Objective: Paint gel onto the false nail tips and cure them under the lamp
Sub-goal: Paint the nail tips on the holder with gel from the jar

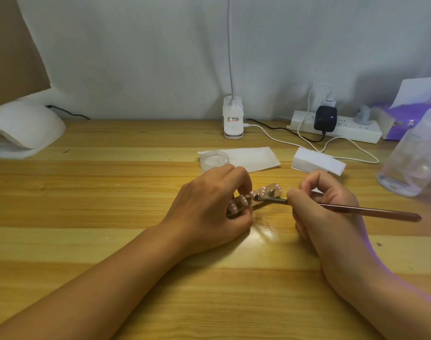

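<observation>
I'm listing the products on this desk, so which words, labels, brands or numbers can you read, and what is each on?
No text here is legible.
Sticker on the lamp clip: dark barcode-like print and a red line, too blurred to read.
Purple tissue pack: white marks, too blurred to read.
Power strip: no text visible.
Bottle: no text visible.

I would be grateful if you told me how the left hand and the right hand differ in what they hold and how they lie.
The left hand grips the strip of nail tips at its left end; the right hand pinches the brush, bristles at a tip. The left hand lies back up; the right hand is turned on its side. Both have curled fingers and rest on the table.
</observation>
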Demonstrator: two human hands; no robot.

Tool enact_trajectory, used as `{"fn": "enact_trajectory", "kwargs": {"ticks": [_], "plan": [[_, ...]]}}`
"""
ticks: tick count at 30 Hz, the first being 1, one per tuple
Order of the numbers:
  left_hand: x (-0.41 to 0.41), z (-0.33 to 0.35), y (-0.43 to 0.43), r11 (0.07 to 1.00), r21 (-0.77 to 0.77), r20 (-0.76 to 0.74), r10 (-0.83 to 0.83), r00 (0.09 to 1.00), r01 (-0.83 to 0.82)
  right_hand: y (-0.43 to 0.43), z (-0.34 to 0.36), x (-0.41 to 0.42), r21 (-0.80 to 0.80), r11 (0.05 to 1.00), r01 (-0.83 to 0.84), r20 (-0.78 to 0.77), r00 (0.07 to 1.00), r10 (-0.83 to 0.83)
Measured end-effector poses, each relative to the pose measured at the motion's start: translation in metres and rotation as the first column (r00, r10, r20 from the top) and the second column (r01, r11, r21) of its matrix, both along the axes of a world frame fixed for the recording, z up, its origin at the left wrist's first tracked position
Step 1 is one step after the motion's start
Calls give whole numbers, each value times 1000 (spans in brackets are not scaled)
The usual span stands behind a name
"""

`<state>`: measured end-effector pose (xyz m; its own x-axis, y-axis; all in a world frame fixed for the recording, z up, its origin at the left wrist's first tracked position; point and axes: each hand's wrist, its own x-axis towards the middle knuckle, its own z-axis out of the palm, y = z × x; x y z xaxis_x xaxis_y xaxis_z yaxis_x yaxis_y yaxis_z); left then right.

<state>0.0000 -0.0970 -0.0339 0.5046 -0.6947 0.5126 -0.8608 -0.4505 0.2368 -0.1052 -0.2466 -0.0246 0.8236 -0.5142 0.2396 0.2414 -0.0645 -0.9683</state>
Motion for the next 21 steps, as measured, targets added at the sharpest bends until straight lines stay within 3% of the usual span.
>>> {"fn": "enact_trajectory", "kwargs": {"ticks": [7,12,21], "plan": [[-1,1,0,1000,5,-1,-3,1000,3,-3,-2,0,-36,999,23,-29,999,-24],[-1,2,1,1000,10,-10,-5,1000,5,-2,-1,0,46,999,-9,-5,1000,10],[0,0,1,1000,9,-11,-1,1000,1,0,-3,0,-23,999,-45,-16,999,45]]}}
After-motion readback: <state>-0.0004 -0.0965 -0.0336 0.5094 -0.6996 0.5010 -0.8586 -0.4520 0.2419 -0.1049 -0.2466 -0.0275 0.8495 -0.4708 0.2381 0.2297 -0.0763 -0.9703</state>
